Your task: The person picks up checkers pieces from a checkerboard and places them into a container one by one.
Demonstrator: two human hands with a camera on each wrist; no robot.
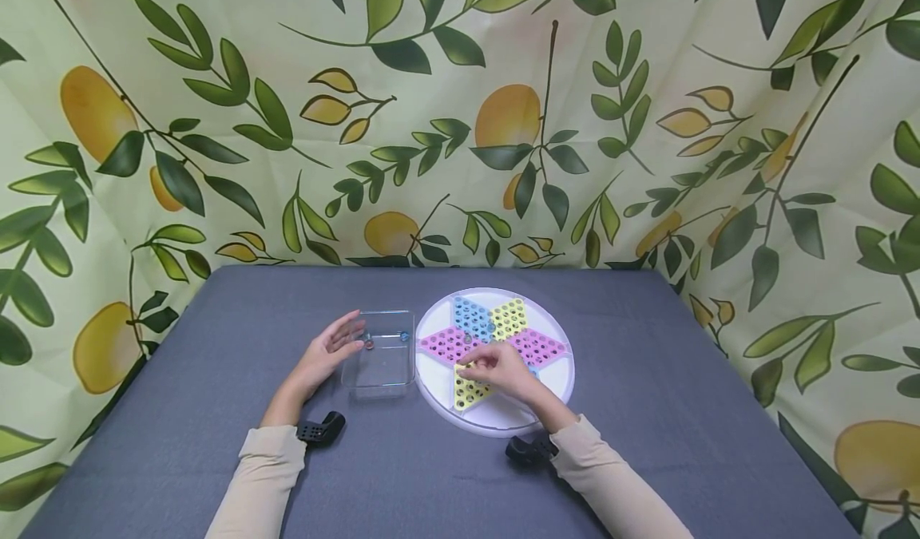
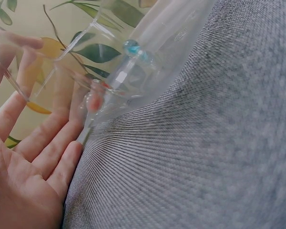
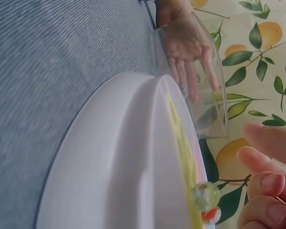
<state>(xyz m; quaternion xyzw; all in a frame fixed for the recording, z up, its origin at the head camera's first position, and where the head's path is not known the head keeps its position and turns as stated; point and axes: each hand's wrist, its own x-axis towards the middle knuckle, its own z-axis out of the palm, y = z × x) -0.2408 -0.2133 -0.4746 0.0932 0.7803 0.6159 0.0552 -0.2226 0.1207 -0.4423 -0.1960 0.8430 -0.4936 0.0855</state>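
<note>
Just right of the middle of the table (image 1: pixel 632 379) sits a round white board (image 1: pixel 434 379) w/ a colored star. Right hand (image 1: pixel 501 366) is over its near yellow part, fingers bent; can't tell if they pinch a marble. A clear marble (image 3: pixel 206 196) and a red-orange marble (image 3: pixel 211 216) sit at the yellow part. Left hand (image 1: pixel 326 357) is spread at the left side of the clear box (image 1: pixel 381 384), w/ a blue marble (image 1: pixel 404 336) and a reddish marble (image 1: pixel 370 345) inside. Step now: prob. setting marbles in holes. Next move prob. needs fingertips right over 1 hole, w/o bumping others.
</note>
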